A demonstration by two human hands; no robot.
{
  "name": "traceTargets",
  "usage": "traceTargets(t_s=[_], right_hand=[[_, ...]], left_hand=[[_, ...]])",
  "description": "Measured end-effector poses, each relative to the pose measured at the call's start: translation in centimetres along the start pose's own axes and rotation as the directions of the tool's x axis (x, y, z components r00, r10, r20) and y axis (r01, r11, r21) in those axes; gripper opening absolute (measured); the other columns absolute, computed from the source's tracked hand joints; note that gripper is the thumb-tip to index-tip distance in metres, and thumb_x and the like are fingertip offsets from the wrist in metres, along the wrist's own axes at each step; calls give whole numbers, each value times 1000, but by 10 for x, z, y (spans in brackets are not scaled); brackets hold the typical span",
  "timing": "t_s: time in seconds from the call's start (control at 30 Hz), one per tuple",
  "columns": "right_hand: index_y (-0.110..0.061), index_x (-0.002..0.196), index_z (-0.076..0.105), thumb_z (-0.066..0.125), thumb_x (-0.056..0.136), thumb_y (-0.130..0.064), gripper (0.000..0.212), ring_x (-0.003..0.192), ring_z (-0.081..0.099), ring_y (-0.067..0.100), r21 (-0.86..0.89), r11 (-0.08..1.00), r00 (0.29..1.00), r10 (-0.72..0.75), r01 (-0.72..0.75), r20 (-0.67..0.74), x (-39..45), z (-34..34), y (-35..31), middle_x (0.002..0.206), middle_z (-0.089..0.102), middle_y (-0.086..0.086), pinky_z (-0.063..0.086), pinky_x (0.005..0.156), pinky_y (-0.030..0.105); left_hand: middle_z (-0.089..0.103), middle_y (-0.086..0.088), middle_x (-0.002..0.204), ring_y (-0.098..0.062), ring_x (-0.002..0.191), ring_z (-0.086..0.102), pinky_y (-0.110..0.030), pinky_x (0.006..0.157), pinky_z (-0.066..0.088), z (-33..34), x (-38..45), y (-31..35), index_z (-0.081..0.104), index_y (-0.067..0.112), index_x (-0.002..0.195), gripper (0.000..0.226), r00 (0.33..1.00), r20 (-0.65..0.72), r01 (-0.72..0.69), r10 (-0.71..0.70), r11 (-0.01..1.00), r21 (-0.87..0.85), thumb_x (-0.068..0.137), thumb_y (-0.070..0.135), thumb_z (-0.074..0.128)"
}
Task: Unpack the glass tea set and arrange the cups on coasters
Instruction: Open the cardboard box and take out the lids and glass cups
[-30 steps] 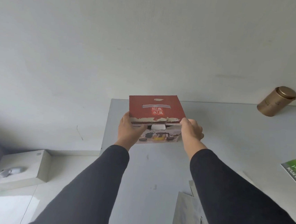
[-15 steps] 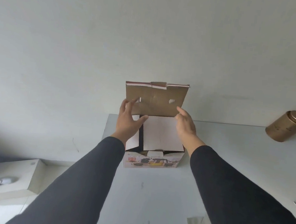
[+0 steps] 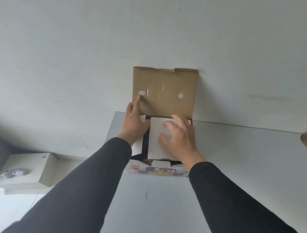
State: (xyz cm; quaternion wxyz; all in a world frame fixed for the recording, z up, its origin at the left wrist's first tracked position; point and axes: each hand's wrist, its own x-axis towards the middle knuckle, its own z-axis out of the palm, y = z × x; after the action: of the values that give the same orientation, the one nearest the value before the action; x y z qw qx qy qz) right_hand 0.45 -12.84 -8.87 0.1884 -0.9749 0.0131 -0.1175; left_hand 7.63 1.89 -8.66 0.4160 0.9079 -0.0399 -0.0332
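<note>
Sitting open — box (image 3: pixel 157 171) — under both hands (image 3: pixel 178 137)

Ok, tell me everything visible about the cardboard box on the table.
The tea set box stands open on the grey table against the wall. Its brown cardboard lid is flipped upright, two white tabs showing. The printed front shows tea ware. A white insert covers the contents. The left hand touches the lid; the blurred right hand lies on the insert.

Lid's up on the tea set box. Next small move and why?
Probably lift out the white insert: the lid stands open with the left hand against it, and the right hand lies spread on the insert, which covers the contents of the box. No cups visible yet.
</note>
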Motion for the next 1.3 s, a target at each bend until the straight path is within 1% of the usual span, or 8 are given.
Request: traceTargets(t_s=[0.1, 0.27, 0.5, 0.7, 0.87, 1.03, 1.17, 1.3], right_hand=[[-21, 101, 69, 56, 80, -37, 29, 124, 44, 29, 41, 974, 962, -225, 221, 153, -13, 2, -18, 129, 53, 10, 38, 100, 45], [-20, 93, 63, 57, 83, -37, 21, 133, 31, 24, -37, 970, 953, -228, 240, 198, -30, -9, -42, 138, 44, 4, 27, 109, 45], [-9, 78, 59, 39, 72, -16, 22, 104, 59, 32, -186, 970, 976, -179, 154, -127, -50, -60, -53, 99, 65, 9, 51, 78, 45], [-6, 118, 58, 53, 84, -22, 38, 146, 10, 29, -418, 866, 960, 219, -274, -175, -78, -92, -32, 155, 23, 7, 22, 108, 54], [-10, 108, 65, 45, 88, -38, 39, 144, -14, 34, -444, 747, 845, 533, -495, -45, -97, -92, -6, 160, 1, 3, 6, 112, 61], [-10, 116, 65, 31, 93, -47, 55, 144, -17, 32, -337, 779, 791, 597, -529, 137, -92, -73, 13, 160, 0, 0, 3, 113, 60], [-10, 130, 54, 21, 95, -54, 65, 145, -8, 31, -295, 819, 785, 564, -491, 258, -78, -63, 23, 158, 10, 1, 6, 112, 58], [-13, 128, 49, 45, 88, -53, 57, 129, 36, 26, -141, 957, 954, 273, -255, 127, -58, -57, 24, 137, 45, 7, 37, 102, 41]], left_hand=[[21, -5, 153, -24, 137, 33, -31, 106, 33, -8, -6, 3, 14, 25, 151, 73, 1000, 26, 6, -7, 999, 39, 90, 16, 54], [21, -6, 155, -25, 140, 29, -32, 110, 30, -30, -24, 7, 29, 23, 147, 61, 999, -5, -39, 39, 995, 90, 91, 5, 48], [31, -4, 149, -24, 143, 18, -46, 97, 40, -59, -49, -8, 51, 14, 129, 46, 997, 74, -56, 20, 847, 529, 84, 4, 48], [7, -2, 159, -27, 147, -4, -58, 112, 16, -63, -82, -12, 59, 9, 118, 35, 978, 198, -82, -69, 742, 665, 88, 3, 43], [21, -6, 154, -26, 147, 4, -58, 114, 14, -46, -96, -3, 44, 8, 137, 47, 968, 225, -55, -115, 774, 631, 99, 34, 38], [35, -6, 147, -24, 142, 21, -54, 110, 26, -31, -96, 4, 55, 11, 124, 49, 976, 209, -102, -57, 732, 673, 92, 48, 50], [39, -4, 142, -21, 137, 28, -50, 107, 32, -22, -97, 2, 48, 13, 128, 61, 991, 130, -75, -15, 746, 661, 84, 53, 59], [40, -1, 133, -19, 127, 36, -40, 104, 35, -22, -98, 5, 51, 22, 125, 58, 975, 148, -224, 168, 741, 633, 77, 48, 71]])
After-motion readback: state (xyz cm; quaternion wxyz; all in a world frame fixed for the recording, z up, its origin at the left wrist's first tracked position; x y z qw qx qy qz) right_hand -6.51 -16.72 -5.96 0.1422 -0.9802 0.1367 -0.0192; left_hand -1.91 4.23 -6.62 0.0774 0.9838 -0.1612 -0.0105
